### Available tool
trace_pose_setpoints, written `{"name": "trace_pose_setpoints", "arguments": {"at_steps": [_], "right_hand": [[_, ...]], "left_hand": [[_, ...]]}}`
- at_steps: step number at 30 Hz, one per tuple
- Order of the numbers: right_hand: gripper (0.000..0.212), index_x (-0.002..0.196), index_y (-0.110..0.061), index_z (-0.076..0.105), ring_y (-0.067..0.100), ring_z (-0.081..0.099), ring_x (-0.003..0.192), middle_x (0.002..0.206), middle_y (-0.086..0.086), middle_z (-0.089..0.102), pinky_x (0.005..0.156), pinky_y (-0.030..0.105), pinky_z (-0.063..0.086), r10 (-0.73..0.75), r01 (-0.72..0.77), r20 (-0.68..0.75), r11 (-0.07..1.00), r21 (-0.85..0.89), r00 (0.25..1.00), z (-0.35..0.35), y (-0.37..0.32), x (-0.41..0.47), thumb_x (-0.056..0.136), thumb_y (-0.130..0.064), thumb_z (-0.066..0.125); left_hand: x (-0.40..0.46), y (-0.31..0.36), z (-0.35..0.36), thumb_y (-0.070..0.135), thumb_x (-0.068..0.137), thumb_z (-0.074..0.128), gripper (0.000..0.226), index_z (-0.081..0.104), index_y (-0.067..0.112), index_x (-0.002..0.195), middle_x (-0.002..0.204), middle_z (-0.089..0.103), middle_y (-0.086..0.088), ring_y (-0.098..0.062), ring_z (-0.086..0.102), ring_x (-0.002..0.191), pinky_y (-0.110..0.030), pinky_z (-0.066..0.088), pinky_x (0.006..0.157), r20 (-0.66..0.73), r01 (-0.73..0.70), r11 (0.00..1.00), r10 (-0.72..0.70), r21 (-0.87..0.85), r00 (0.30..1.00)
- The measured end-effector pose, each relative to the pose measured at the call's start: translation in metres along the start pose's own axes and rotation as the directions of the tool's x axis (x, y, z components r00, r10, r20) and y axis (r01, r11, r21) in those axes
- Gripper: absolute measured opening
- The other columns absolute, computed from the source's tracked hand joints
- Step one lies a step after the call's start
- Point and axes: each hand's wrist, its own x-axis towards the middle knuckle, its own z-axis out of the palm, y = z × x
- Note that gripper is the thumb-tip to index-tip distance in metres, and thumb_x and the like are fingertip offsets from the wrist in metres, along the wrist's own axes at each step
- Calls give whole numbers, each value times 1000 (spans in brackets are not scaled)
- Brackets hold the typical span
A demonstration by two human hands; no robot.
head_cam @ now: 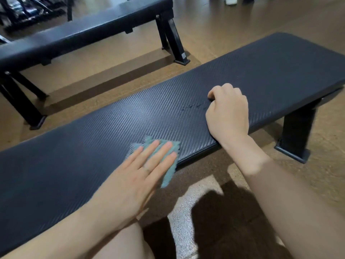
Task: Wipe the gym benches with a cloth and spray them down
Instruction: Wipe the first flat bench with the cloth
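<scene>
- Head view: the left hand (143, 171) lies flat, fingers spread wide, pressing a teal cloth (168, 165) onto the near bench (270, 71) at about 6 o'clock, by its near edge; the flat palm likely spreads pressure for wiping.
- The cloth's lower corner hangs over that edge.
- The right hand (227, 113), at 3 o'clock from the cloth, is curled into a loose fist on the padding, holding nothing visible, probably bracing.
- Faint wet marks (194, 107) sit just left of the fist.
- A second bench (89, 32) stands at 11 o'clock, untouched.
</scene>
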Motion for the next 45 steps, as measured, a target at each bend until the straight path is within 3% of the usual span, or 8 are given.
{"name": "trace_pose_setpoints", "arguments": {"at_steps": [8, 12, 17, 26, 33, 37, 42, 45], "right_hand": [[29, 118, -14, 63, 31, 52, 105, 114, 9, 58, 92, 45, 41, -39, 35, -43, 995, -93, 998, 10, 0, 1, 96, -23, 46], [50, 148, -22, 46, 32, 32, 144, 153, 13, 43, 120, 51, 21, -34, 55, 125, 983, -173, 992, 16, 5, 5, 103, -38, 32], [56, 156, -28, 33, 29, 20, 152, 164, 10, 28, 123, 53, 14, -16, 56, 178, 974, -218, 984, 20, 4, 4, 105, -44, 19], [52, 146, -27, 49, 29, 34, 145, 155, 9, 43, 119, 54, 24, -22, 40, 95, 982, -186, 995, 23, 6, 5, 101, -43, 28], [50, 143, -25, 52, 27, 37, 145, 153, 7, 47, 119, 52, 27, -5, 17, 67, 983, -181, 998, 23, 3, 5, 101, -33, 26], [46, 144, -22, 53, 26, 36, 146, 154, 6, 46, 120, 50, 25, 7, 5, 81, 988, -151, 997, 21, 5, 6, 102, -26, 35], [51, 140, -23, 57, 26, 39, 143, 151, 5, 49, 118, 51, 28, 14, -5, 70, 993, -121, 997, 20, 5, 9, 98, -30, 28], [54, 140, -24, 57, 26, 39, 143, 151, 5, 49, 118, 51, 29, 15, -6, 74, 993, -121, 997, 19, 3, 8, 97, -32, 26]], "left_hand": [[69, -2, -7, 49, 106, 13, 64, -1, 28, 165, 172, -8, 8, -14, -13, 158, -42, -2, 128, 61, 93, 979, -83, -183, 995], [84, -16, -11, 54, 105, 6, 64, -6, 33, 164, 170, -14, 13, -8, -21, 155, -37, -9, 128, 90, 85, 969, -66, -232, 994], [58, -29, -8, 54, 105, 5, 63, -6, 34, 163, 170, -15, 16, -7, -20, 155, -33, -12, 126, 76, 85, 959, -66, -272, 995], [212, -91, -3, 43, 109, 15, 59, 2, 29, 165, 173, -4, 3, -23, -5, 159, -45, -3, 128, 167, 410, 867, -376, -285, 911], [122, -17, -6, 45, 102, 9, 67, 4, 24, 165, 173, -3, 2, -24, -7, 159, -49, -2, 128, 57, 120, 964, -110, -236, 992], [150, -48, -1, 42, 108, 18, 59, 7, 31, 165, 173, 2, 7, -18, -2, 159, -40, -5, 127, 12, 68, 953, -68, -296, 998], [190, -138, 9, 45, 106, 14, 60, 11, 32, 164, 172, 13, 0, -23, 15, 158, -40, 11, 128, 92, 297, 889, -283, -350, 955], [144, -164, 11, 44, 109, 20, 55, 15, 36, 164, 167, 28, -3, -29, 35, 148, -40, 25, 120, 159, 399, 827, -367, -396, 917]]}}
